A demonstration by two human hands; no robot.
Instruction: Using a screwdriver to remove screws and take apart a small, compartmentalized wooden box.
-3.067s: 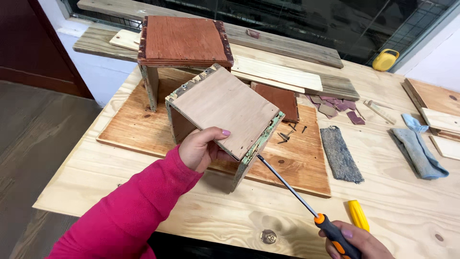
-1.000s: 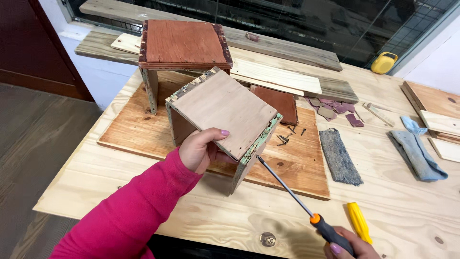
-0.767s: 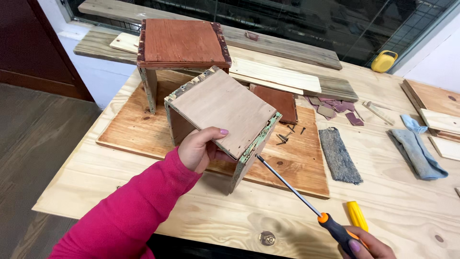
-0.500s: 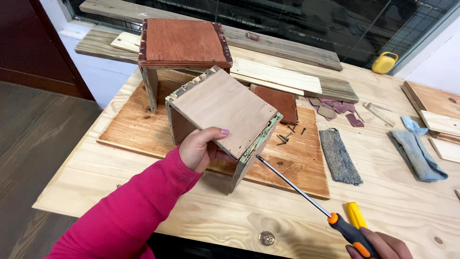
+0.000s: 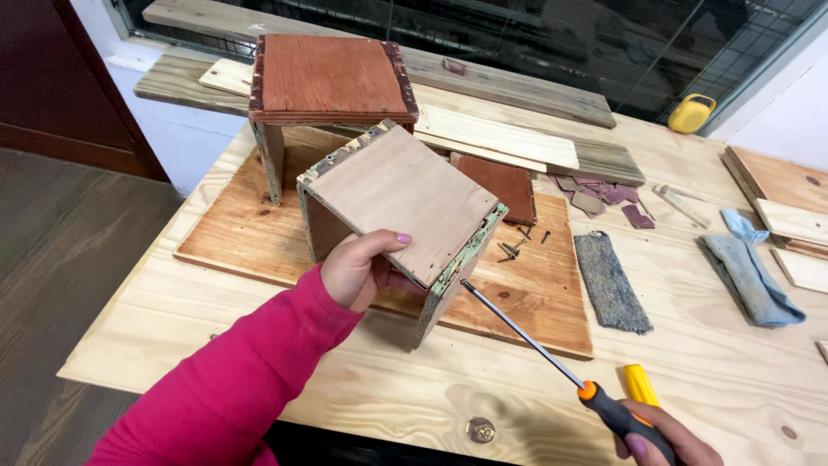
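My left hand, in a pink sleeve, grips the near edge of a tilted plywood box with worn green-painted edges. The box rests on a brown wooden board. At the bottom right, my right hand holds a long screwdriver by its black-and-orange handle. The screwdriver's tip touches the box's lower right edge. A few loose screws lie on the board just right of the box.
A red-topped wooden stool-like box stands behind. Planks and a reddish panel lie farther back. A grey pad, blue-grey cloth, yellow handle, wood scraps and a yellow object sit to the right.
My right hand has shifted the screwdriver back and forth slightly, its tip staying near the box's lower right edge. My left hand and the box have not moved.
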